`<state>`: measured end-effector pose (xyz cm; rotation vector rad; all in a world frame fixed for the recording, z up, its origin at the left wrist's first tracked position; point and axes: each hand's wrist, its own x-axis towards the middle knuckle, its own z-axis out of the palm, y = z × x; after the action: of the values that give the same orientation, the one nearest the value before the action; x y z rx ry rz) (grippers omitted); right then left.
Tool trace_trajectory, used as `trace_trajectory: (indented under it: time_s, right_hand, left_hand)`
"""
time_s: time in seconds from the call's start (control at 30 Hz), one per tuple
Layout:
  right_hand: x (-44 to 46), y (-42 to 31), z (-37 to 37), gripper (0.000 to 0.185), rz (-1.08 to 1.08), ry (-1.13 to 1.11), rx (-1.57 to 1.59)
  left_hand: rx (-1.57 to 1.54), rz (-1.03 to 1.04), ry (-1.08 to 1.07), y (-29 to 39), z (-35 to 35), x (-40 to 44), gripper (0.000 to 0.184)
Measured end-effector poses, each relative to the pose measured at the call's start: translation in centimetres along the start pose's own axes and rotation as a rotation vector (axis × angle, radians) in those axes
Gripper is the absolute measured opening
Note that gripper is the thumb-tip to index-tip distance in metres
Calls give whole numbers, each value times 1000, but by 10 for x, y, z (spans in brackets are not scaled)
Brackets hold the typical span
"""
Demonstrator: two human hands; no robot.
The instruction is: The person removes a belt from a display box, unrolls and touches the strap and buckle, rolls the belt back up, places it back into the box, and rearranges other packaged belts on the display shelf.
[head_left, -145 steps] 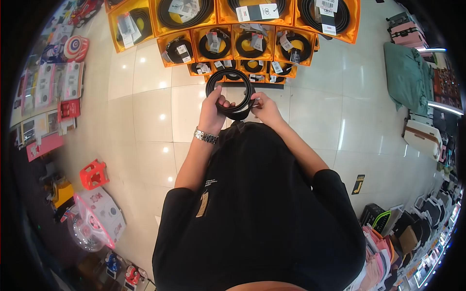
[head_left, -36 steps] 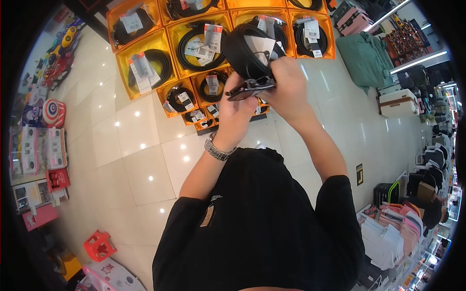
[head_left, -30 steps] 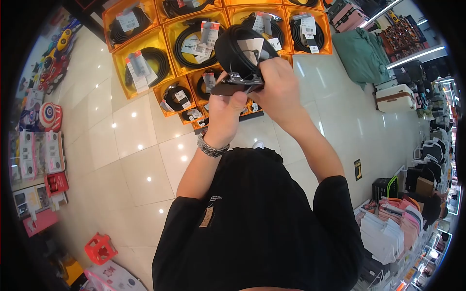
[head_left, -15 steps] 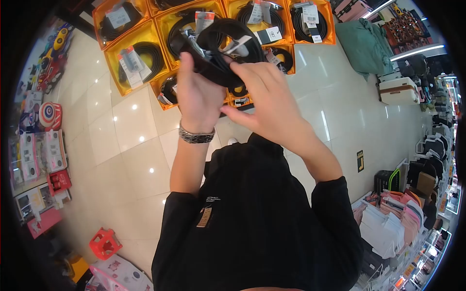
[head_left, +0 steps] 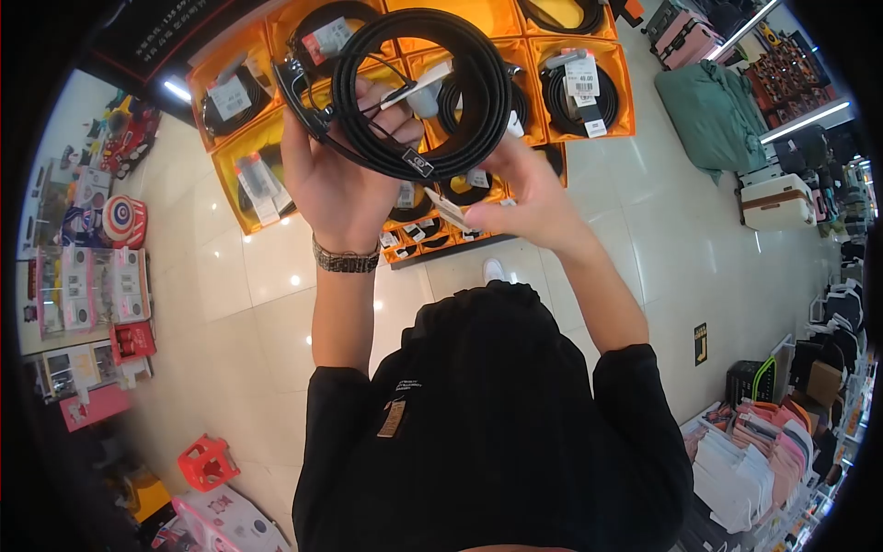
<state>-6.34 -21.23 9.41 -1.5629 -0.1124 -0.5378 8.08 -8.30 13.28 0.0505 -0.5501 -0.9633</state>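
A coiled black belt (head_left: 492,110) is held up in front of me, its ring facing the camera and its buckle end (head_left: 299,97) at the left. My left hand (head_left: 354,198) supports the coil from below, with fingers curled inside the ring and the thumb near the buckle. At the lower right of the coil, my right hand (head_left: 533,198) has its fingers partly hidden behind the belt. Its thumb lies by a hanging paper tag (head_left: 448,210). A small label (head_left: 418,163) shows on the belt's lower edge.
Beneath the belt stands a display of orange-lined boxes (head_left: 589,129) with coiled belts and price tags. Toys and packaged goods line the left side. A red stool (head_left: 207,462) stands lower left. At right are a green-covered pile (head_left: 708,115), a white suitcase (head_left: 777,202) and folded clothes (head_left: 736,469).
The belt coil has turned its open ring toward the camera and sits higher. My right hand has moved to its lower right edge. The display appears shifted slightly in view.
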Motion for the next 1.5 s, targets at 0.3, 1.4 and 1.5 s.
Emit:
trace_trajectory:
  time_s: [0.3, 1.4, 1.5]
  right_hand:
    - [9, -5, -38, 27, 76, -73, -22]
    - [187, 15, -137, 59, 124, 102, -673]
    - [195, 19, -137, 60, 81, 132, -741]
  left_hand:
    - [106, 42, -2, -4, -7, 41, 46]
    - [882, -49, 547, 10, -58, 158, 35]
    - [1026, 52, 678, 0, -53, 166, 40]
